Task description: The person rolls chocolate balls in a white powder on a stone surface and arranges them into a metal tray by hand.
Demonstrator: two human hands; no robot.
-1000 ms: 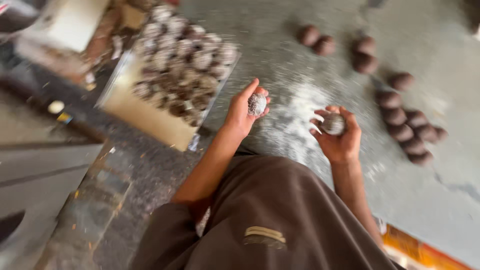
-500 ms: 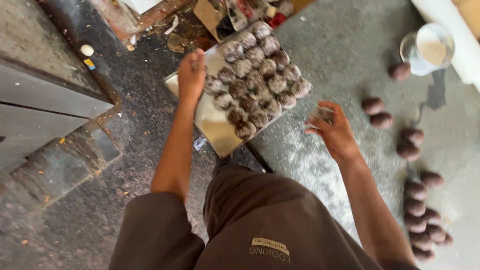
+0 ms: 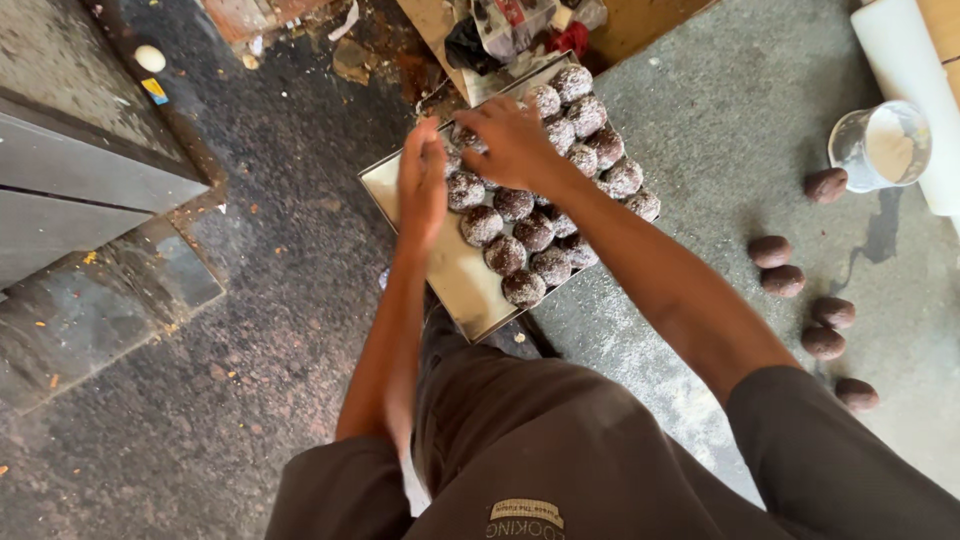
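Tray (image 3: 455, 290) holds coated balls (image 3: 515, 255); both hands over it, grip unclear.

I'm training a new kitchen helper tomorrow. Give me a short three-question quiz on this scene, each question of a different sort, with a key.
1. True or false: the coated balls on the metal tray are dusted with white powder.
2. Which hand reaches across to the tray's far rows? A) left hand B) right hand C) neither
3. Fill in: the plain brown balls lie on the grey ___, to the right of the tray, near a clear cup of white powder.

Key: 1 true; 2 B; 3 floor
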